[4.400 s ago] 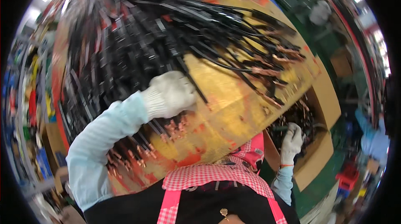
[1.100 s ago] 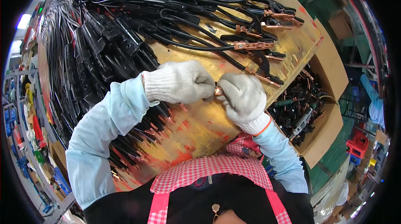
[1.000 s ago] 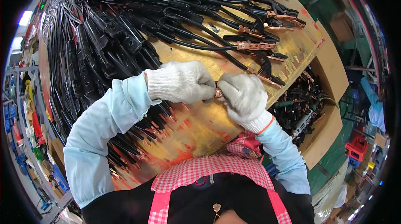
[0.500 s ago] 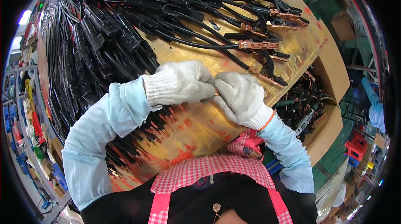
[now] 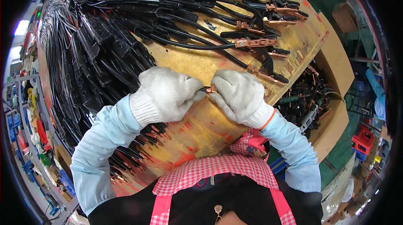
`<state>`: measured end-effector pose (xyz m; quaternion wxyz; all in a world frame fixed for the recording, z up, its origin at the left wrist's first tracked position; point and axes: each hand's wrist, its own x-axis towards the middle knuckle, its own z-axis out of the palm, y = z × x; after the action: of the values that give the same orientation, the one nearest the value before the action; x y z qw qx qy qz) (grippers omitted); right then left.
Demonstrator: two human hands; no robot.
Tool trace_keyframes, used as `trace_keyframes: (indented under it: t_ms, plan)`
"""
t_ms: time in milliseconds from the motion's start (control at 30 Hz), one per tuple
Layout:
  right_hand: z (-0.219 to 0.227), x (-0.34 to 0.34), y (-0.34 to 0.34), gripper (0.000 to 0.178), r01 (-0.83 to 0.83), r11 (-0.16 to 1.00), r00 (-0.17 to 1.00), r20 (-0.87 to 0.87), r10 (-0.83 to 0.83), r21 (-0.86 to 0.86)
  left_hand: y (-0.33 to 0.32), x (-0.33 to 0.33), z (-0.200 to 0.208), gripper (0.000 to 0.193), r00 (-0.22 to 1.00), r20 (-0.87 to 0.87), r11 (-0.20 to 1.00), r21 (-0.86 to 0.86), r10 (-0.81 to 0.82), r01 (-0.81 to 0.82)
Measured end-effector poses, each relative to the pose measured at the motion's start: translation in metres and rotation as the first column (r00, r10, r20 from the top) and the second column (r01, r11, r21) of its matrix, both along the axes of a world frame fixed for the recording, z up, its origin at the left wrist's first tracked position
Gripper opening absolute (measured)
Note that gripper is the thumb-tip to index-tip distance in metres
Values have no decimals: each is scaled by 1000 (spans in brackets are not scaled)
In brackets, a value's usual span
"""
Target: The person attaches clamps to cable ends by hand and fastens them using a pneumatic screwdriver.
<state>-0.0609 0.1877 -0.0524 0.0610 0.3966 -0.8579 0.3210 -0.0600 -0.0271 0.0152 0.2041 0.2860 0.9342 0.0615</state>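
At frame centre, with left hand (image 5: 171, 93) clamped on seemingly black cable (image 5: 204, 89) and right hand (image 5: 237, 95) on copper piece (image 5: 213, 89): likely light, stiff, best pinched by sides.

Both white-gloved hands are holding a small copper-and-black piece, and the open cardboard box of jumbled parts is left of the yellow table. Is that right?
Not quite: the head view shows the open cardboard box of jumbled parts right of the yellow table. Both white-gloved hands are indeed holding a small copper-and-black piece.
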Motion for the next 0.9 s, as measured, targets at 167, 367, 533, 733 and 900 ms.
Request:
trace_keyframes:
  t_ms: [167,367,533,733,900]
  plan:
    - [5,2,-2,19,-12,999,1000,23,11,40,-2,4,-9,9,999,-36,1000,28,-5,6]
    - [1,6,0,19,-49,998,999,15,49,44,3,9,-6,9,998,-33,998,-11,57,-58]
    - [1,4,1,19,-40,999,999,3,40,26,2,4,-9,13,995,-91,997,52,-52,57]
    - [7,-6,-5,19,-47,998,998,38,46,40,7,-15,9,19,983,183,998,-62,-15,27]
    - [10,11,-12,16,35,981,995,85,-53,193,-4,-2,20,18,957,285,998,-3,59,-60]
